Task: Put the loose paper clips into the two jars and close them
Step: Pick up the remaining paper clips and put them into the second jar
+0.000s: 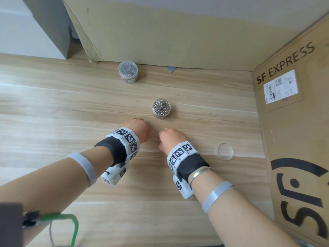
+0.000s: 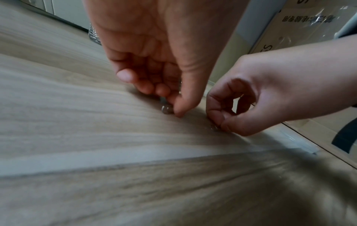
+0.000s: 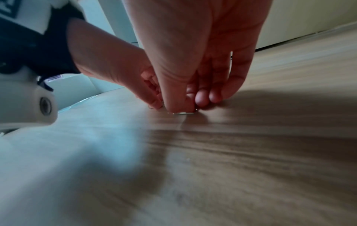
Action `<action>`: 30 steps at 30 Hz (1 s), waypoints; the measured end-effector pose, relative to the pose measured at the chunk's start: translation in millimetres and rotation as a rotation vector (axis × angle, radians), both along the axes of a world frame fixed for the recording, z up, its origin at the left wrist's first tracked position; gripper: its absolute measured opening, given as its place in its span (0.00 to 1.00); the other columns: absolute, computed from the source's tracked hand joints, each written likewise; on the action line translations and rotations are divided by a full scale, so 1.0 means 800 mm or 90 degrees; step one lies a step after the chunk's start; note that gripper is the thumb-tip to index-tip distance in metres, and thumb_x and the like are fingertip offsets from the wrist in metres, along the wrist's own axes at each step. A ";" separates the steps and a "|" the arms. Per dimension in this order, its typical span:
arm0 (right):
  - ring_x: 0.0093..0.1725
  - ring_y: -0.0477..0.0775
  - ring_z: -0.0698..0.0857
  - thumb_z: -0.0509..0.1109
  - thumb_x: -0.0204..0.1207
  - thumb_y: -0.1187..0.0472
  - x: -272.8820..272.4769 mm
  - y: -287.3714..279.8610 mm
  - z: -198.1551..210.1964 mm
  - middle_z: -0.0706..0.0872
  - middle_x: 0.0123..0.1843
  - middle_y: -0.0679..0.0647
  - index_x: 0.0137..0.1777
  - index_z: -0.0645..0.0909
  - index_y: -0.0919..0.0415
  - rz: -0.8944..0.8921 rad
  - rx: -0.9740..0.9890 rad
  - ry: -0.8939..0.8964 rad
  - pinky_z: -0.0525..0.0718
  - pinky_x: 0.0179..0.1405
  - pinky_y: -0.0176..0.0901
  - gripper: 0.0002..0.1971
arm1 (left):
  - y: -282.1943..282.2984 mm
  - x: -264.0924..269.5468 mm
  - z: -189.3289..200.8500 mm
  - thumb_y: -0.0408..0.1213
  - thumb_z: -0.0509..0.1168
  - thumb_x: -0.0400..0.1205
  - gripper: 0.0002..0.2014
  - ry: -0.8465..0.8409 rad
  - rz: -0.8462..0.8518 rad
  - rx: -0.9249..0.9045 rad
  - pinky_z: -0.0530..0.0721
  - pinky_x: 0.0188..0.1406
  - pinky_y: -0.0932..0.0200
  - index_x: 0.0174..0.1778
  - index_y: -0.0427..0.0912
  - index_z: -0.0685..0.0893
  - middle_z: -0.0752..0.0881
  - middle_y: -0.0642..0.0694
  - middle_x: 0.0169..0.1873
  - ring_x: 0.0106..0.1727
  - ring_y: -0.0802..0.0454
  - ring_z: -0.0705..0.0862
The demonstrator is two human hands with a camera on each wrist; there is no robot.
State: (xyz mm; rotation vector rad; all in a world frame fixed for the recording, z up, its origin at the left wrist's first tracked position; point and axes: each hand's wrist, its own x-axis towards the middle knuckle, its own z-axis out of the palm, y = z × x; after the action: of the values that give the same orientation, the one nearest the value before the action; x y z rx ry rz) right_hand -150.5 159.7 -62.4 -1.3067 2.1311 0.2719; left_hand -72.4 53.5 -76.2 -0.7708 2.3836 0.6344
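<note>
Two clear jars of silver paper clips stand on the wooden table. The far jar (image 1: 127,72) looks capped. The near jar (image 1: 161,108) has no lid and is heaped to the brim. Its clear round lid (image 1: 225,151) lies flat at the right. Just in front of the near jar, both hands point fingers-down at the table. My left hand (image 2: 173,107) pinches a loose paper clip (image 2: 166,110) against the wood. My right hand (image 3: 180,109) pinches another clip (image 3: 183,113) beside it. In the head view the fingertips are hidden under the knuckles.
A tall cardboard box (image 1: 293,122) printed "SF EXPRESS" walls off the right side. Another cardboard sheet (image 1: 160,32) stands along the back, close behind the far jar. A grey panel (image 1: 53,27) rises at the back left.
</note>
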 end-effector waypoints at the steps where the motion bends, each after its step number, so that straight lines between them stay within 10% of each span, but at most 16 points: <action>1: 0.66 0.61 0.78 0.64 0.77 0.62 0.000 0.001 0.000 0.81 0.63 0.60 0.62 0.79 0.64 0.012 -0.005 0.008 0.80 0.57 0.50 0.14 | 0.000 -0.001 0.003 0.37 0.61 0.79 0.09 0.019 0.018 0.003 0.77 0.50 0.56 0.51 0.41 0.82 0.81 0.42 0.54 0.53 0.45 0.79; 9: 0.48 0.57 0.83 0.65 0.74 0.59 -0.040 0.004 0.026 0.85 0.51 0.54 0.48 0.81 0.58 -0.184 -0.127 -0.006 0.76 0.41 0.42 0.06 | -0.017 -0.039 0.036 0.34 0.66 0.77 0.07 0.330 0.205 0.029 0.73 0.45 0.60 0.47 0.36 0.85 0.83 0.39 0.49 0.48 0.43 0.82; 30: 0.46 0.53 0.86 0.71 0.74 0.61 -0.073 -0.044 0.025 0.89 0.46 0.52 0.44 0.88 0.55 -0.297 -0.312 -0.057 0.84 0.49 0.42 0.05 | -0.031 -0.043 0.002 0.37 0.73 0.72 0.20 0.354 0.318 0.069 0.73 0.42 0.59 0.57 0.39 0.76 0.73 0.47 0.43 0.38 0.49 0.74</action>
State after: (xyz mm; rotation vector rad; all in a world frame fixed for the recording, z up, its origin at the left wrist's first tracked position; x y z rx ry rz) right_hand -208.9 124.7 -42.6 -0.9910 2.4306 -0.5201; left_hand -107.2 28.4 -74.5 -1.2925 2.6114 1.3141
